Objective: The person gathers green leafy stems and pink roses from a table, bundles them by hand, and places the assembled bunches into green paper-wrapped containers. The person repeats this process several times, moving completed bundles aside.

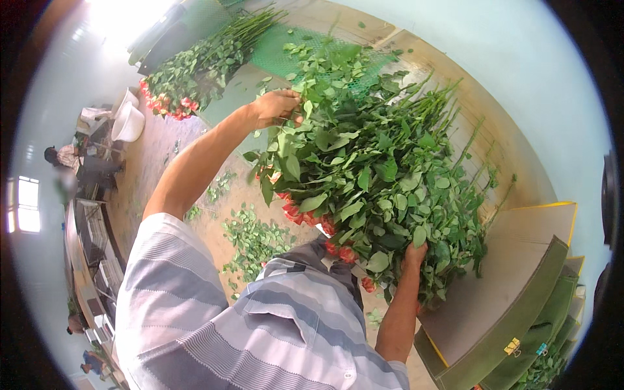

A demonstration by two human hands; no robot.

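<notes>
A big heap of roses (pixel 370 162) lies in front of me, its cut stems pointing to the far right and its orange-red blooms (pixel 302 213) toward my body. At its left edge my left hand (pixel 277 107) is closed, the fingers pinched round a leafy rose stem (pixel 309 104). My right hand (pixel 414 255) reaches into the near right side of the heap. It is closed on rose stems there, with most of its fingers covered by leaves.
Another bunch of roses (pixel 208 68) lies at the far left, next to green netting (pixel 276 49). Fallen leaves (pixel 253 237) litter the floor. Large boards with green edging (pixel 513 279) stand at the right. White tubs (pixel 128 120) and a person (pixel 65 156) are off left.
</notes>
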